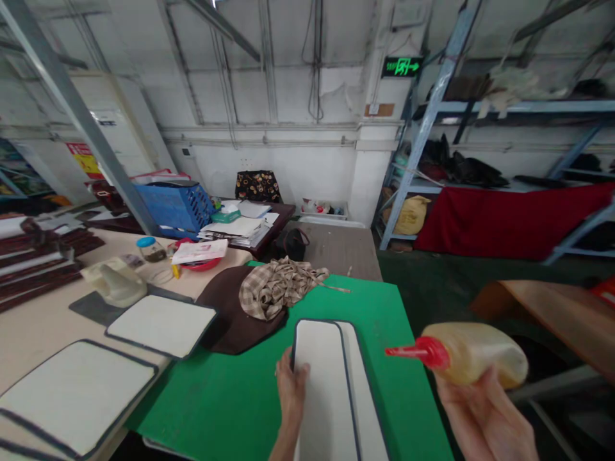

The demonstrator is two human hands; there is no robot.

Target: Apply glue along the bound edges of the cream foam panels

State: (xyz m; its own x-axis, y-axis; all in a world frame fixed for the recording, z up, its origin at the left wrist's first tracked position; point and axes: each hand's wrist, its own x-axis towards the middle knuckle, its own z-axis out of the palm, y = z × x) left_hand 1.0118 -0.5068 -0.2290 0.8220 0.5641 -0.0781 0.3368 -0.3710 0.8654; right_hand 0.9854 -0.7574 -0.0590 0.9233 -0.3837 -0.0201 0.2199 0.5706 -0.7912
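Observation:
My left hand (291,390) grips the left edge of a long white panel (321,384) with a dark border, thumb on top. That panel overlaps a second white panel (362,384) on the green tabletop (221,397). At the right, my right hand (487,410) is closed round a translucent squeeze bottle (480,352) holding yellowish liquid. The bottle lies sideways in the air, its red nozzle pointing left over the green surface. More dark-edged white panels (163,323) lie to the left, one nearer the front (77,390).
A crumpled checked cloth (276,288) sits on a brown piece (221,307) behind the panels. On the left table are a cream jug (118,285) and a blue-lidded jar (151,250). Behind stands a blue crate (173,205); shelving (423,153) rises at the right.

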